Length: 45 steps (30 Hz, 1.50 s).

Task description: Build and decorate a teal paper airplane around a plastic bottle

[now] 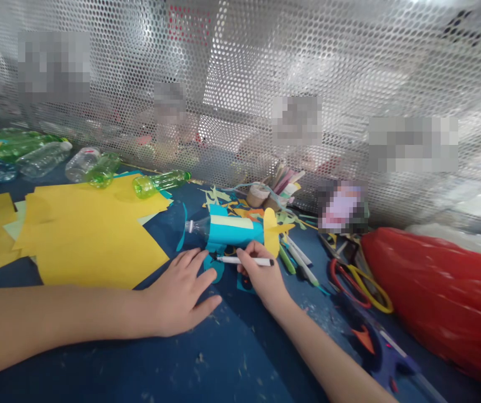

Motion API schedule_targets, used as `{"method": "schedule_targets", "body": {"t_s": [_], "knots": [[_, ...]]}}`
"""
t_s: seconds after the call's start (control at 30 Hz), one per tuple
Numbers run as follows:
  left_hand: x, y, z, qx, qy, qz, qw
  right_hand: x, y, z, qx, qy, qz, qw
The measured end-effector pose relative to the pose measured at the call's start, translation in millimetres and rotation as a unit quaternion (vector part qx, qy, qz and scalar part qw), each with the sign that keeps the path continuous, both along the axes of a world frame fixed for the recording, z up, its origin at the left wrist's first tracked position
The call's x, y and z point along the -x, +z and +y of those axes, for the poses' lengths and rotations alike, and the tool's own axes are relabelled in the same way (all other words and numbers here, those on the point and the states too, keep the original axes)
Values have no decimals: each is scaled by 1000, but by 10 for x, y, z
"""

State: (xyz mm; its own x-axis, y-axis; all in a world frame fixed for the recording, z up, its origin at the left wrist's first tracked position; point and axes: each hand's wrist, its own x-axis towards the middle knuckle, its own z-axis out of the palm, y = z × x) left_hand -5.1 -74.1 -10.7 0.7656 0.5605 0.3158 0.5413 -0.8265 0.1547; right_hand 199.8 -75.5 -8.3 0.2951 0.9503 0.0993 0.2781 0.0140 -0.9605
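Observation:
My right hand (pixel 259 268) is closed round a white marker pen (pixel 234 260). The pen's dark tip points left, at a blue paper shape (pixel 214 271) that bears a black mark. My left hand (pixel 185 291) lies flat with its fingers spread, the fingertips at the edge of that shape. Just beyond both hands, a plastic bottle (pixel 201 228) wrapped in blue paper (pixel 234 230) lies on its side, its neck to the left. A pale yellow strip (pixel 232 221) runs along the wrap, and a yellow paper tail piece (pixel 271 232) stands at its right end.
Yellow paper sheets (pixel 85 235) are stacked at left, a green bottle (pixel 160 183) on them. More bottles (pixel 45 158) lie behind. Right are pens (pixel 301 260), scissors (pixel 349 282), a purple glue gun (pixel 385 347) and a red plastic bag (pixel 442 296). A perforated metal panel (pixel 232 61) stands behind.

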Motion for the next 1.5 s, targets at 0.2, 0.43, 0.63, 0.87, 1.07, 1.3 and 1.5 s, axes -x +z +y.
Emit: {"method": "schedule_targets", "body": {"t_s": [0.2,0.43,0.63,0.87,1.07,1.3,1.5], "knots": [[-1,-4,0,-2,-1,3,1000,1,11,-9,-2,-1,-8,1000],[-4,-6,1,-5,-1,3,1000,-5,7,1,-2,1,-5,1000],[2,-7,9,-4,-2,4,1000,-18,-11,5,-8,-5,-14,1000],[-2,-13,5,-5,0,1,1000,-12,-5,7,-3,-8,-13,1000],[-3,-8,5,-3,0,5,1000,-11,3,-1,-3,-10,-15,1000],[1,-20,4,-6,1,-4,1000,-15,-1,3,0,-16,-10,1000],[1,-29,3,-7,2,-1,1000,-11,-4,7,0,3,-4,1000]]}}
